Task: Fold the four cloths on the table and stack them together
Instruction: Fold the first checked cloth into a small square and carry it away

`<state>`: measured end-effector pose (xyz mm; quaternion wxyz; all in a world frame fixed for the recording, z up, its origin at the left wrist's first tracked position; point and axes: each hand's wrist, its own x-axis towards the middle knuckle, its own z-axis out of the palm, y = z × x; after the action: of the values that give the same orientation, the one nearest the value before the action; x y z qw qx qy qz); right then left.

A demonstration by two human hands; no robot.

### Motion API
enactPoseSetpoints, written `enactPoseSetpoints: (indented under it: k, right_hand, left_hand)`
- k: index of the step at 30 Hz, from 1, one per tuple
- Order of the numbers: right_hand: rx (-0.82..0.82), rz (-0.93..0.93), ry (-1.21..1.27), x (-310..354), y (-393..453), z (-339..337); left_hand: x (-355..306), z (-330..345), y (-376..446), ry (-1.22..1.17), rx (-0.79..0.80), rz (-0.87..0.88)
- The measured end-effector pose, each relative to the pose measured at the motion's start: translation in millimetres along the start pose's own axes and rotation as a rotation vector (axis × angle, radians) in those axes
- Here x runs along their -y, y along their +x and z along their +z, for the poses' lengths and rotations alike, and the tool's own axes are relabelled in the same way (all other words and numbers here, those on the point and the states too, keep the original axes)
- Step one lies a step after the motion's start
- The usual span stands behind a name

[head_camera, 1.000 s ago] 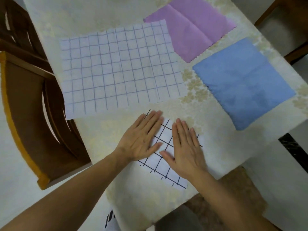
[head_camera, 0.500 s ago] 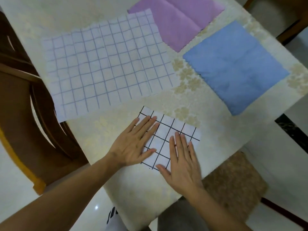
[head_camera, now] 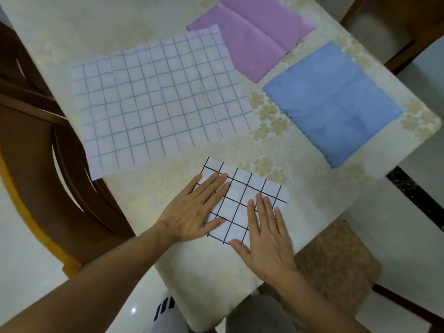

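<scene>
A folded white cloth with a black grid [head_camera: 242,195] lies near the table's front edge. My left hand [head_camera: 194,211] lies flat on its left part, fingers straight. My right hand [head_camera: 266,233] presses flat on its lower right part, fingers straight too. Behind them a large white cloth with a blue grid [head_camera: 158,102] lies spread out. A purple cloth [head_camera: 254,32] lies spread at the back, its near left corner under the blue-grid cloth. A blue cloth [head_camera: 336,104] lies spread at the right.
The table [head_camera: 276,150] has a cream flowered cover; its right corner is close to the blue cloth. A brown wooden chair [head_camera: 36,150] stands at the left. A stool with a tan cushion [head_camera: 336,263] sits under the front right, and another chair [head_camera: 396,25] at the far right.
Both hands have slid toward me over the folded black-grid cloth, so more of its far part shows. The view has shifted slightly.
</scene>
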<state>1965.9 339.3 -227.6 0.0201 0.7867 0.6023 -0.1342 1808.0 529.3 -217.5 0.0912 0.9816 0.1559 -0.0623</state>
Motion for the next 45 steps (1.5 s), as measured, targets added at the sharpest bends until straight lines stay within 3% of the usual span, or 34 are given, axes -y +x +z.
enactPoseSetpoints:
  k: [2, 7, 14, 23, 34, 38, 45]
  right_hand:
    - [-0.029, -0.095, 0.004, -3, 10, -15]
    - [-0.168, -0.458, -0.020, -16, 81, -60]
    - [-0.184, -0.866, -0.215, -2, 187, -111]
    - [0.006, -1.151, -0.330, 40, 224, -111]
    - [0.252, -1.140, -0.437, 61, 232, -107]
    - [0.289, -1.124, -0.409, 61, 236, -104]
    - [0.191, -1.159, -0.355, 64, 237, -104]
  left_hand:
    - [1, -8, -9, -0.049, -0.066, -0.105]
    - [-2, -25, -38, -0.129, -0.169, -0.588]
    - [-16, -44, -41, -0.055, -0.003, -0.860]
    - [-29, -43, -34, -0.119, 0.030, -0.967]
    - [-30, -39, -30, -0.239, 0.072, -1.006]
    - [-26, -34, -31, -0.280, -0.007, -1.015]
    - [-20, -30, -34, -0.050, -0.211, -0.925]
